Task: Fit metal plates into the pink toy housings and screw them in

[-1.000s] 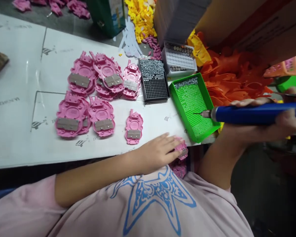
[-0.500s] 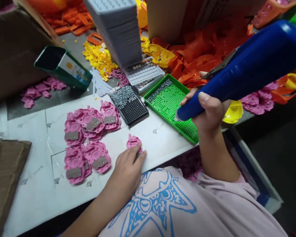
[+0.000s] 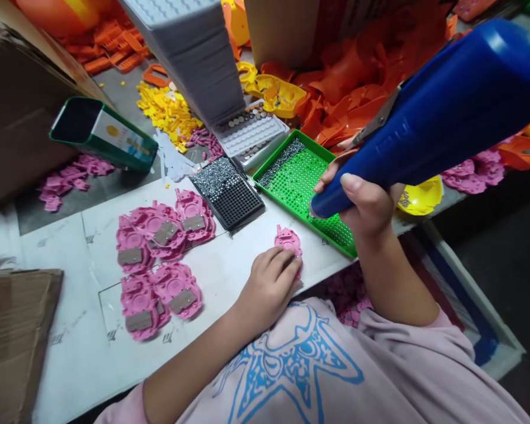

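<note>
My right hand [image 3: 366, 200] is wrapped round a blue electric screwdriver [image 3: 424, 121], held slanted with its tip low over the green perforated tray [image 3: 298, 194]. Whether the tip touches a screw cannot be made out. Small dark screws [image 3: 287, 159] are heaped along the tray's far left part. On the white board, my left hand [image 3: 271, 282] has its fingers closed over a pink plastic part [image 3: 288, 238], hiding its lower half. To the left lie several stacked pink parts [image 3: 174, 285] bearing grey-brown plates. Beside the green tray sits a black perforated tray [image 3: 229, 194] with more screws.
Behind stands a tall stack of white trays [image 3: 194, 59], with a lower tray of round metal pieces [image 3: 256, 132]. A dark green bin [image 3: 110, 135] leans at back left near yellow pieces [image 3: 168, 115]. Cardboard boxes [image 3: 22, 335] border the left; orange parts [image 3: 335, 88] fill the back right.
My left hand has slid the pink part rightward across the board, closer to the green tray. The screwdriver tip stays over the tray, slightly shifted. The view has moved a little.
</note>
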Demonstrator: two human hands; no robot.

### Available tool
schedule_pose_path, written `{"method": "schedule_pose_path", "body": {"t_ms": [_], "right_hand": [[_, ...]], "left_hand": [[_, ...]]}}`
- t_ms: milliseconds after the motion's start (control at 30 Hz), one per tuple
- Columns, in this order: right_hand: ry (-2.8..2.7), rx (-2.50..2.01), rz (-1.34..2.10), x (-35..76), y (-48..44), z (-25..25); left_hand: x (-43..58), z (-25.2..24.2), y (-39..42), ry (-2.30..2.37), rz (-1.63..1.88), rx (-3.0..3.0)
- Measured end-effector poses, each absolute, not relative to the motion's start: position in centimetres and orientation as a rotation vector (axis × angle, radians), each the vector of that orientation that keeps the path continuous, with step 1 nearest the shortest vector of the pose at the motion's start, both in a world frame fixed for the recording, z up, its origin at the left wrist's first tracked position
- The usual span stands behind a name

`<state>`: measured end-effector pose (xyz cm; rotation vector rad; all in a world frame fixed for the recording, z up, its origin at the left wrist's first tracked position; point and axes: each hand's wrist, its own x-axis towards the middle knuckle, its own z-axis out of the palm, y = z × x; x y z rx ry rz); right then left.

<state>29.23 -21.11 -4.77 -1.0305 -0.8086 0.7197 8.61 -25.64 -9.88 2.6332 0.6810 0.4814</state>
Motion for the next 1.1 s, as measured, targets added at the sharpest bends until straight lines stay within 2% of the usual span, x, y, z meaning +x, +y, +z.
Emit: {"method": "schedule_pose_path", "body": {"t_ms": [300, 600, 767, 1100], "right_hand": [[-0.769, -1.070, 0.680, 28.7, -21.2, -3.3], [-0.797, -1.055, 0.554, 28.5, -23.5, 0.7], [-0.902, -1.000, 0.763, 27.7, -23.8, -0.2], [-0.954, -0.908, 0.779, 25.7, -22.1, -3.2]], "left_hand": [[7.9, -9.9, -25.6, 0.780, 0.332, 2.697], [8.0, -10.5, -26.0, 0.806, 0.384, 2.719], [8.1, -10.5, -26.1, 0.814, 0.377, 2.703], [8.2, -10.5, -26.2, 0.830, 0.352, 2.706]]}}
